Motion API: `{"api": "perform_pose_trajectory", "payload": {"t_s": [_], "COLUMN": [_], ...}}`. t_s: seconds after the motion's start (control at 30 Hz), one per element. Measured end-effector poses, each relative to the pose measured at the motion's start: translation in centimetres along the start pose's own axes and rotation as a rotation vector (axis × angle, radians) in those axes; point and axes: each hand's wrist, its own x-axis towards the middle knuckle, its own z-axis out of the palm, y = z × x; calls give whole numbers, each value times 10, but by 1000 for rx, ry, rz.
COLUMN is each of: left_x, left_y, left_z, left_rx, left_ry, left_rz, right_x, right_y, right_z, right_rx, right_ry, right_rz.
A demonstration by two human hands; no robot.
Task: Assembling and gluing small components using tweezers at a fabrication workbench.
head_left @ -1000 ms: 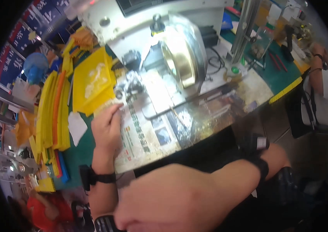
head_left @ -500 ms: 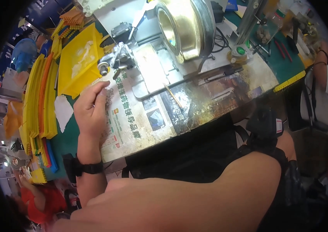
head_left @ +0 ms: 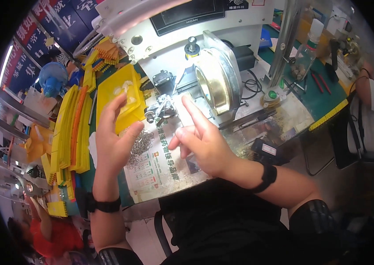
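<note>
the wheel (head_left: 219,86) has a polished, brass-like metal band, glossy enough to mirror the light, with duller grey metal along its side. the clamp (head_left: 166,107) is bright silvery metal, and the bits (head_left: 141,145) heaped near it look like thin, shiny metal. the panel (head_left: 246,23) is smooth and pale, its screen (head_left: 189,17) glossy black. the tray (head_left: 134,115) and strips (head_left: 65,132) are yellow plastic with a soft sheen. the sheet (head_left: 151,187) looks like printed paper, stained and rough. the mat (head_left: 333,98) is matt green; the apron (head_left: 231,216) is dull black cloth.
</note>
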Motion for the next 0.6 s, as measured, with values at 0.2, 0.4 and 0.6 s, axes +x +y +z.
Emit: {"api": "perform_pose_trajectory", "payload": {"t_s": [0.2, 0.4, 0.6], "left_x": [39, 66, 82], "left_y": [1, -16, -38], "left_z": [30, 47, 62], "left_rx": [-533, -502, -906], "left_ry": [-56, -285, -724], "left_rz": [-286, -225, -417], "right_x": [42, 48, 46], "right_y": [0, 10, 22], "right_z": [11, 25, 16], "right_rx": [447, 558, 466], "right_ry": [122, 311, 463], "right_rz": [11, -5, 203]}}
